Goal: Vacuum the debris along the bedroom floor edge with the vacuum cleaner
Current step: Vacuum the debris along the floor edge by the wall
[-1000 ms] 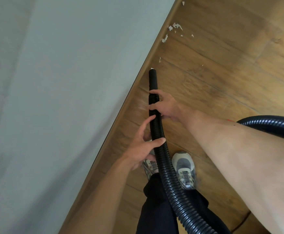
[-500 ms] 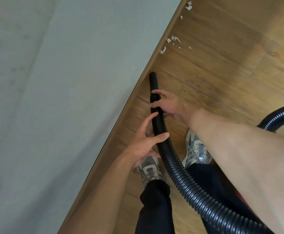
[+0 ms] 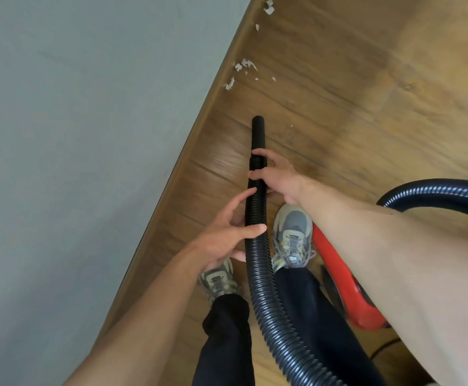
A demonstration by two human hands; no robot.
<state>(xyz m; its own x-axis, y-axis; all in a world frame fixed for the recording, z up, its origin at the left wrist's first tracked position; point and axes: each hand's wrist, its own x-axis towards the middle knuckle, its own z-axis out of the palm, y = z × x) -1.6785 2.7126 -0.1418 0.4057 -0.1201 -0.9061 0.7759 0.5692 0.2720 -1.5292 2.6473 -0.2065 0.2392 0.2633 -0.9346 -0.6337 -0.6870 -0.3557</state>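
A black ribbed vacuum hose [image 3: 258, 263] runs up between my feet and ends in a smooth black nozzle [image 3: 258, 133] pointing along the floor edge. My right hand [image 3: 278, 178] grips the hose just behind the nozzle, fingers wrapped round it. My left hand [image 3: 227, 235] holds the hose lower down, with the thumb across its front and the index finger along its left side. White paper scraps [image 3: 242, 69] lie beside the baseboard ahead of the nozzle, with more scraps [image 3: 268, 6] further on. The red vacuum body [image 3: 344, 285] sits behind my right forearm.
A grey wall [image 3: 88, 135] fills the left, meeting the wooden floor [image 3: 366, 93] at a wood baseboard [image 3: 196, 140]. My two grey sneakers [image 3: 291, 235] stand on either side of the hose. The hose loops back at the right [image 3: 436, 195].
The nozzle has moved slightly away from the baseboard. I have stepped forward, and the red vacuum body has come into view. A scrap near the nozzle tip is gone.
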